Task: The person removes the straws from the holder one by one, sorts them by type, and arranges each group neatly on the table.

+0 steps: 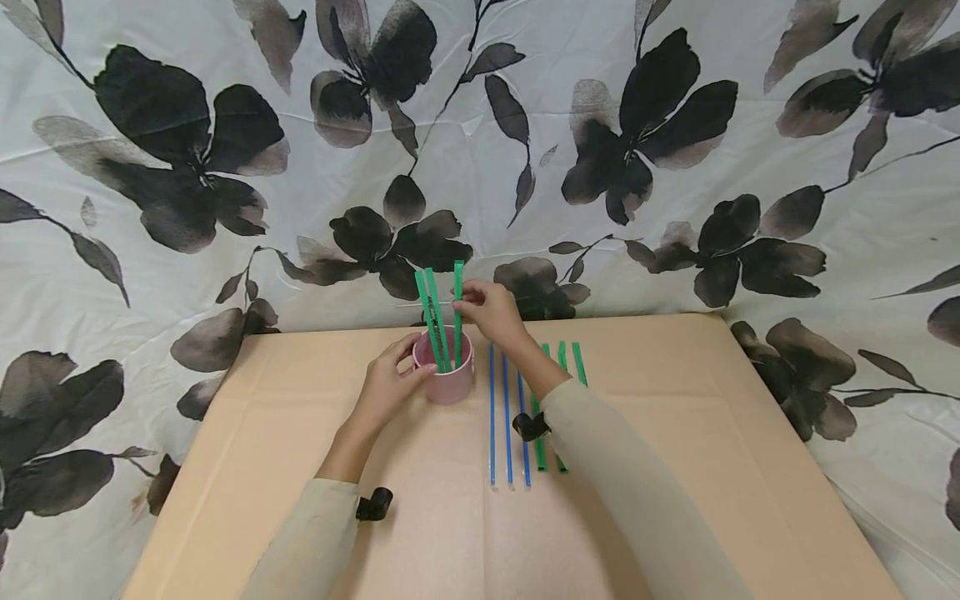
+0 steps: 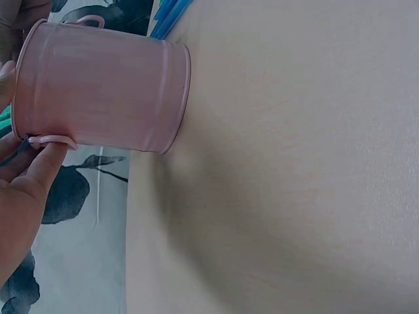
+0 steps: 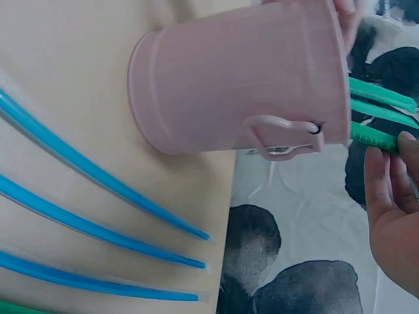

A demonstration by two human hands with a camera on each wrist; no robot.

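A pink metal cup (image 1: 447, 382) with small side handles stands on the tan table (image 1: 675, 433). My left hand (image 1: 417, 360) grips the cup's left side; its fingers (image 2: 29, 180) lie at the rim of the cup (image 2: 98, 91). Three green straws (image 1: 435, 321) stand upright in the cup. My right hand (image 1: 460, 302) pinches the top of the rightmost one (image 1: 458, 333). In the right wrist view, the green straws (image 3: 380, 98) stick out of the cup (image 3: 242, 78) beside my right fingers (image 3: 386, 196).
Three blue straws (image 1: 507, 417) lie side by side on the table right of the cup, also seen as blue straws (image 3: 98, 190) in the right wrist view. Green straws (image 1: 578, 363) lie past them, partly under my right forearm. A floral cloth (image 1: 675, 167) hangs behind the table.
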